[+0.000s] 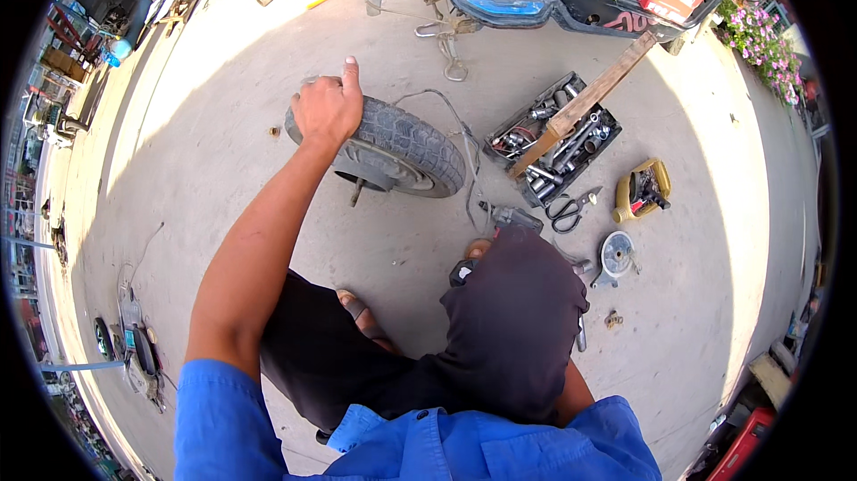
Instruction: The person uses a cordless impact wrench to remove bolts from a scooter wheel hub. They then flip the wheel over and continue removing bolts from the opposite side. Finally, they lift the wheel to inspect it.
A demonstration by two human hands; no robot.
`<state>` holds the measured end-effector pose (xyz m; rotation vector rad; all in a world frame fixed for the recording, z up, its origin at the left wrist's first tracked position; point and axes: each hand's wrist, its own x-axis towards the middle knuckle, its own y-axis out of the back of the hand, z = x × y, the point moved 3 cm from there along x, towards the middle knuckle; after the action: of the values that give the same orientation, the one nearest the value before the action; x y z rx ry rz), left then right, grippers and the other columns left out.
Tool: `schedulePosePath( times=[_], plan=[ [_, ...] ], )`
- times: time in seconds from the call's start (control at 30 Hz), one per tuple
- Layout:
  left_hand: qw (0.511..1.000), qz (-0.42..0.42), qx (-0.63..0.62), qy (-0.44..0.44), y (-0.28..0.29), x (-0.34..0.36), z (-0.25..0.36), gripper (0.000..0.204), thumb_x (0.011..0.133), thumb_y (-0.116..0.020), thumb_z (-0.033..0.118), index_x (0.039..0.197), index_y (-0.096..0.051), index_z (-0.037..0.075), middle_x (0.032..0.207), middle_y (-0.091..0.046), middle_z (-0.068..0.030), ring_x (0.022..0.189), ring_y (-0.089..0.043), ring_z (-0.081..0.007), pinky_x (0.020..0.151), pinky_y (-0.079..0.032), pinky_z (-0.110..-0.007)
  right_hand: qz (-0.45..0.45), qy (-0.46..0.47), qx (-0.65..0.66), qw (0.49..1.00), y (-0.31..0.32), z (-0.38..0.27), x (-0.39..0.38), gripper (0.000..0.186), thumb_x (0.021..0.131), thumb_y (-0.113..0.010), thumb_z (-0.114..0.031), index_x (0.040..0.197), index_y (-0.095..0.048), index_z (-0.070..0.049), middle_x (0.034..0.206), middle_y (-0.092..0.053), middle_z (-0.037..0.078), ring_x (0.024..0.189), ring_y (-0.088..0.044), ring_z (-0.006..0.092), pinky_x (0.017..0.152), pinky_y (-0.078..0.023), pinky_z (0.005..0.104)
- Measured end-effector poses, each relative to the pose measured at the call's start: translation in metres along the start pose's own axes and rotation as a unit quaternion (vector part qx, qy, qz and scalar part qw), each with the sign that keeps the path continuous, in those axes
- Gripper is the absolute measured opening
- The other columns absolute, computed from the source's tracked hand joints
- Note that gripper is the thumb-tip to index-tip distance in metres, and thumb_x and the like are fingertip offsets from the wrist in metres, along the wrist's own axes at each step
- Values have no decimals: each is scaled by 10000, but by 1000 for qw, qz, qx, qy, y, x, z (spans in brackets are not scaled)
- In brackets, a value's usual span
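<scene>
My left hand [330, 106] grips the top of a small scooter wheel [406, 143] by its black tyre, thumb raised and fingers bent over the far side. The wheel leans on the concrete, its dusty hub facing me and an axle stub sticking out. A cable trails from behind it toward a grey power tool [516, 217] by my right foot. My right hand is hidden behind my bent knee; only a bit of that forearm [574, 393] shows. Past the knee pokes the end of a silver rod-like tool [581, 334].
Right of the wheel sits a black toolbox [589, 155] of sockets and wrenches, a wooden bar [585, 106] across it. Beside it lie black-handled scissors [571, 209], a cut yellow jug [656, 191] and a round metal brake plate [617, 255]. A scooter [527, 12] stands ahead.
</scene>
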<state>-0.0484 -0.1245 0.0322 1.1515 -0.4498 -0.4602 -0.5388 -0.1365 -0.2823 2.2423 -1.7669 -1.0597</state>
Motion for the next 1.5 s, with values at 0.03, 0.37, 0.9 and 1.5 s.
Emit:
schedulePosePath(
  times=[0.03,0.37,0.9,1.5],
  plan=[
    [998,-1,-10,58,0,9,-9,790,1047,-298,619,986,-781,-4,1091,-733,-252,1145,-643,-425,1041,-429,-530,-1,0,0,1000,0,0,3,239,966,-710,-168,1066,-679,47,805,-704,96,721,-633,164,685,-523,340],
    [995,-1,-78,69,12,31,-122,928,1005,-255,768,1329,-665,2,1291,-670,-293,1285,-586,-454,1103,-427,-489,5,-11,10,1000,0,1,11,239,967,-711,-172,1066,-681,43,799,-700,87,719,-626,156,680,-520,336],
    [996,-89,9,14,46,-12,-106,976,796,-690,743,1180,-630,-152,1106,-696,-362,1093,-684,-462,970,-512,-481,-24,136,16,990,-8,-79,27,239,968,-714,-178,1067,-684,38,790,-693,73,717,-615,144,673,-515,329],
    [998,-26,-4,49,35,-29,-84,839,840,-660,697,1094,-628,-102,1021,-712,-328,1010,-706,-452,895,-547,-495,-384,426,-87,814,-109,-392,-43,273,922,-679,-231,989,-741,25,784,-702,157,691,-647,251,671,-506,400]
  ],
)
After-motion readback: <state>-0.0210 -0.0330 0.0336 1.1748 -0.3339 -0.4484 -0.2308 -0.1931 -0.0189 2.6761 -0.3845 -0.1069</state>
